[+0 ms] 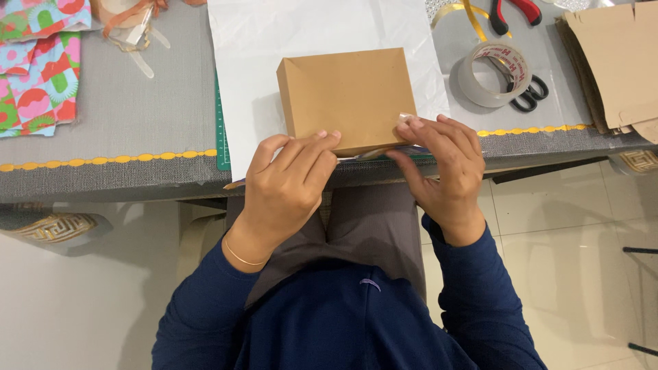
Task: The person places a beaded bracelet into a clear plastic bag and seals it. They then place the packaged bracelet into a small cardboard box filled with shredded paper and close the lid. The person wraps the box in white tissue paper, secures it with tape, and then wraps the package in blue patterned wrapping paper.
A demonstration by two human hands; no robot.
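Note:
A flat box wrapped in brown paper (346, 96) lies on a white sheet (301, 31) at the table's near edge. My left hand (288, 185) presses its fingertips on the box's near left edge. My right hand (442, 164) pinches the near right corner, where a strip of clear tape (404, 118) shows on the paper. Both wrists come up from below in dark blue sleeves.
A roll of clear tape (495, 74) and black-handled scissors (531, 96) lie to the right, with red-handled pliers (514, 12) and gold ribbon (466, 14) behind. Brown paper sheets (613, 62) sit far right. Patterned paper (38, 62) lies far left on the grey table (123, 116).

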